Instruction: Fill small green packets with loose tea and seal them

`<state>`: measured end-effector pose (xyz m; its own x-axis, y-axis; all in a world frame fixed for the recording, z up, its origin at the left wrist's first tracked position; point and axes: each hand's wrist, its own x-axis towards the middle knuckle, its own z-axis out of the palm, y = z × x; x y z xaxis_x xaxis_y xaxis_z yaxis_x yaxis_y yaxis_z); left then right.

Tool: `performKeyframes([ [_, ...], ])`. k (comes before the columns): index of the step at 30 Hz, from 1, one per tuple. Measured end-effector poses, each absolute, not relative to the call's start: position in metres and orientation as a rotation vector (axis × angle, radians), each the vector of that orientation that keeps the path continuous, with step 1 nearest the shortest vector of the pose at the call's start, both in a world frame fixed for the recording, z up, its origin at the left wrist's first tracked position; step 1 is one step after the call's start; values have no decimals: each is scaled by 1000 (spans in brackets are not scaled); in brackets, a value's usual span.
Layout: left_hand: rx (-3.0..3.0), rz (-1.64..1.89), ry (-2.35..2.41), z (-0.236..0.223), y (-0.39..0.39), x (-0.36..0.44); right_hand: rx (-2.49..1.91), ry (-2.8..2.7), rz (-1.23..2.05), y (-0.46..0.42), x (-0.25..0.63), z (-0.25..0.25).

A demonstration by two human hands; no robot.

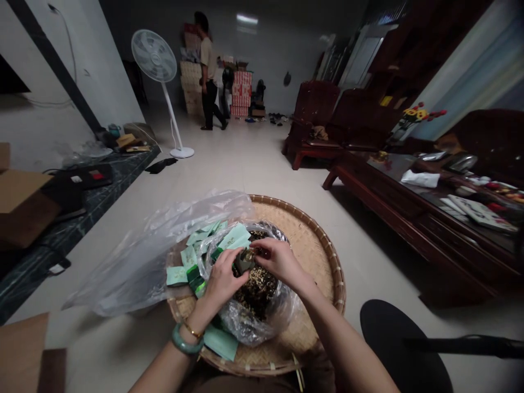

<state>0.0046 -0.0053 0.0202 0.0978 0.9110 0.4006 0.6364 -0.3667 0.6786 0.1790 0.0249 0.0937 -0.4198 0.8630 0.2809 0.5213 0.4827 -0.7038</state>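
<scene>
My left hand [223,275], with a green bangle on its wrist, is closed around a small grey-green packet [245,261]. Dark and pale dried bits show at the packet's top. There my right hand [280,261] touches with pinched fingers; what lies between them is too small to make out. Both hands are above a clear plastic bag [249,327] filled with loose dried bits [260,286], dark and pale mixed. The bag rests in a round woven bamboo tray [317,240]. Light green printed packets [190,256] and shiny green ones [195,279] lie to its left.
A large clear plastic sheet [135,267] spills over the tray's left side. A dark wooden table [380,202] stands right, near a black round base [401,338]. Ahead are a white fan [166,93] and a walking person [208,71]. Cardboard boxes [24,202] stand left.
</scene>
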Motion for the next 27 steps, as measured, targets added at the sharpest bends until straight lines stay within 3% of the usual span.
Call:
performKeyframes([
  [10, 2021, 1151, 1539, 20, -5, 3, -1266, -2086, 837, 16, 199, 67],
  [18, 1979, 1118, 1649, 12, -2, 7, -1225, -1952, 713, 14, 169, 38],
  [27, 1422, 875, 1111, 12, 15, -3, -1132, -1498, 1290, 39, 185, 37],
])
